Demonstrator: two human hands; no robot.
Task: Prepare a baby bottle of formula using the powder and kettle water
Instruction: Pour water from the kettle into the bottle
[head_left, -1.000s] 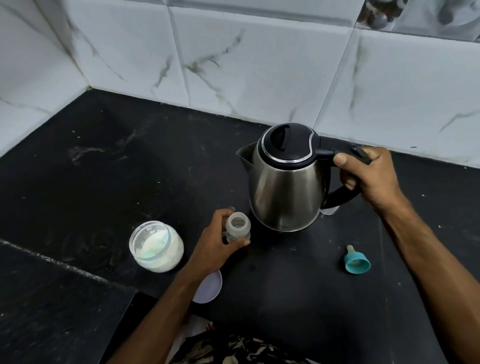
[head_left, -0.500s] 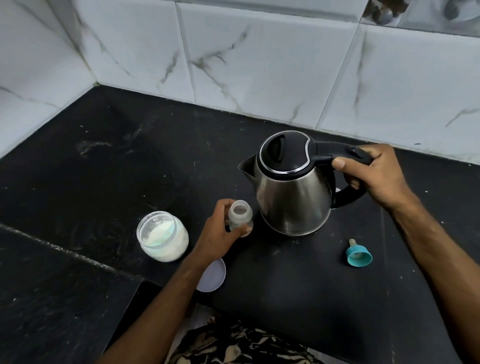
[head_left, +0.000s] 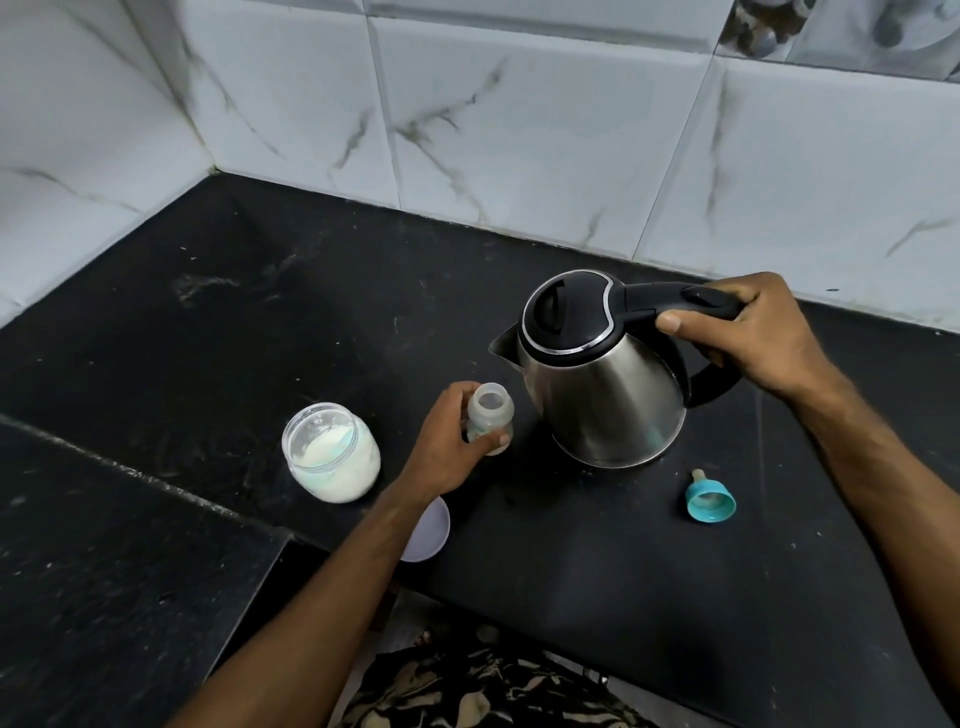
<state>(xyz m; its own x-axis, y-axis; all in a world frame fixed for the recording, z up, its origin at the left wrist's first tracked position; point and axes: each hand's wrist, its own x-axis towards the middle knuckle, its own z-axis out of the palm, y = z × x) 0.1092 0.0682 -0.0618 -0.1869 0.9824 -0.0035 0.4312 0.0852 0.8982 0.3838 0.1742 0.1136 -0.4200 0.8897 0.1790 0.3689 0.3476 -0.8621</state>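
A small clear baby bottle (head_left: 489, 410) stands open-mouthed on the black counter, gripped round its body by my left hand (head_left: 445, 451). Just right of it is a steel kettle (head_left: 602, 395) with a black lid, its spout pointing left toward the bottle. My right hand (head_left: 753, 332) grips the kettle's black handle. An open glass jar of white powder (head_left: 332, 457) stands left of my left hand. The bottle's teal ring with its teat (head_left: 710, 500) lies on the counter right of the kettle.
A white round lid (head_left: 428, 530) lies near the counter's front edge, partly under my left forearm. The black counter (head_left: 260, 322) meets white marble-patterned wall tiles (head_left: 519, 130) at the back and left. A lower dark ledge (head_left: 104, 545) sits front left.
The kettle has tilted slightly, its lid leaning toward the bottle, and sits closer to it. My left hand keeps holding the bottle in place.
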